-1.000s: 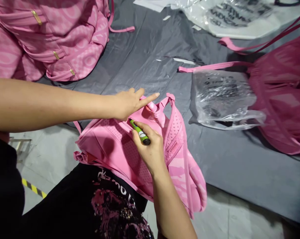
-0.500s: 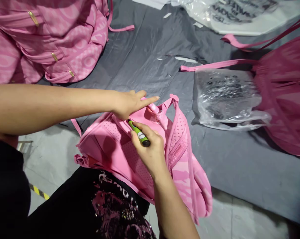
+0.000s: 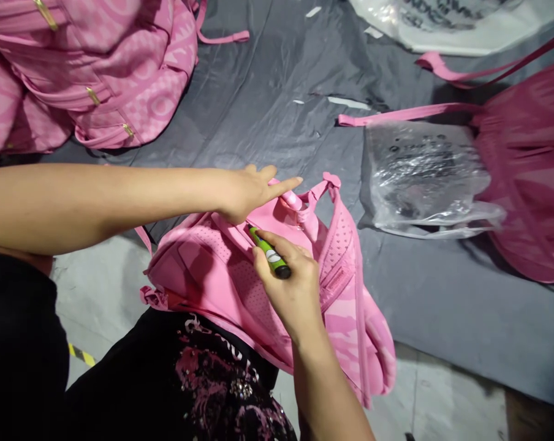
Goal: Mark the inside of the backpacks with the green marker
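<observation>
A pink backpack [image 3: 203, 251] lies tilted over the table's near edge, against my black clothing, with its padded, perforated side up. My left hand [image 3: 247, 191] rests on the top of the backpack beside its carrying handle [image 3: 292, 199], with fingers stretched out and spread. In my right hand [image 3: 293, 278] I grip a green marker pen [image 3: 270, 252] with a black end. Its far tip points at the bag's fabric just below my left palm; whether it touches the fabric is hard to make out.
More pink backpacks [image 3: 134, 73] stand at the upper left of the grey-covered table [image 3: 451, 306]. To the right are a clear plastic bag [image 3: 424, 177] and a darker pink backpack [image 3: 525, 171]. A white printed plastic bag [image 3: 442, 30] and paper scraps [image 3: 349, 102] lie farther back.
The view has shifted slightly, so the bag and both hands appear a little farther right. My right hand still holds the marker pen, and my left hand stays on the backpack.
</observation>
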`<state>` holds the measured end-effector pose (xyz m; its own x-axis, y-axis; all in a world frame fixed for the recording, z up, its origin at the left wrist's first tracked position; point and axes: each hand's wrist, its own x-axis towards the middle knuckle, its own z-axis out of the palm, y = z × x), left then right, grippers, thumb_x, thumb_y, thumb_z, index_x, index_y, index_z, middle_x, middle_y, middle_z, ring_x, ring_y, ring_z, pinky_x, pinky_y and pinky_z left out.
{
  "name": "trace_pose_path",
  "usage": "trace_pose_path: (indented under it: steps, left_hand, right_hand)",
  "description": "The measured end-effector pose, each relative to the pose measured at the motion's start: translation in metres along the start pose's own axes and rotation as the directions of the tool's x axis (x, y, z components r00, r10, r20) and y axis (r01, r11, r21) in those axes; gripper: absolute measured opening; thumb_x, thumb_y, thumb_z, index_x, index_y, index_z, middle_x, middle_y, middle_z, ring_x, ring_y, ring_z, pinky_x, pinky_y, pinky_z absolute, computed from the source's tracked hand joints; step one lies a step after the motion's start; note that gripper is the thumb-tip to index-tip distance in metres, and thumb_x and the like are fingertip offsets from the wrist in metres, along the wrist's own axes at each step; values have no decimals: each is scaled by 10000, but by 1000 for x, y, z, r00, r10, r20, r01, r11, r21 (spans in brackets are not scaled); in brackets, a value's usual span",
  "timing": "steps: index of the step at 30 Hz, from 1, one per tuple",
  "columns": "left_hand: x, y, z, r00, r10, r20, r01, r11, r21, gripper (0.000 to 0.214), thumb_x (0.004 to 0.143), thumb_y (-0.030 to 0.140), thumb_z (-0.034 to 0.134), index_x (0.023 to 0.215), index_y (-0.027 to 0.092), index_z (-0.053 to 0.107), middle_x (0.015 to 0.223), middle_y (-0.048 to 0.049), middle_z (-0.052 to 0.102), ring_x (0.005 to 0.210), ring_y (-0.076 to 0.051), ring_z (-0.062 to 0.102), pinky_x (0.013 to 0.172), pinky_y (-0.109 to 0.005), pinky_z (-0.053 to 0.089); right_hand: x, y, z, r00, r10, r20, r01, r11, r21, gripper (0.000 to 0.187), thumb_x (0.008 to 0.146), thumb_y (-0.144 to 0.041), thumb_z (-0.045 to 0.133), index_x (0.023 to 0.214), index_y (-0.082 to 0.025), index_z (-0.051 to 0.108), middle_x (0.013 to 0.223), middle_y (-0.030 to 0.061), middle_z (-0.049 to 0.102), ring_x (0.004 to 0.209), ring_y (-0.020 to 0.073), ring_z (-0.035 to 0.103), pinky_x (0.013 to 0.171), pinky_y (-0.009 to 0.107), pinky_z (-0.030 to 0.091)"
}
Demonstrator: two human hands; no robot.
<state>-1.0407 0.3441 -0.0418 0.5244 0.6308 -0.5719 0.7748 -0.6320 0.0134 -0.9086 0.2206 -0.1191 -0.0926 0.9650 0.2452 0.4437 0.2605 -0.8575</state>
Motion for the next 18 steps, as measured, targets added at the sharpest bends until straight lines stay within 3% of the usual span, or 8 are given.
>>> trace_pose_path:
  steps: [18]
  left_hand:
    - [1,2,-1,1000,-5,22,5,1000,17,1263,662,111,706,1603,286,-118,1623,-195,204,1308,-379,451,970,-441,484]
  right_hand:
    - [-1,-5,4,998,46,-30,-47,999,-8,222,903,-255,640,1108,-221,720,1069,48,774,952,229,726,915,445,552]
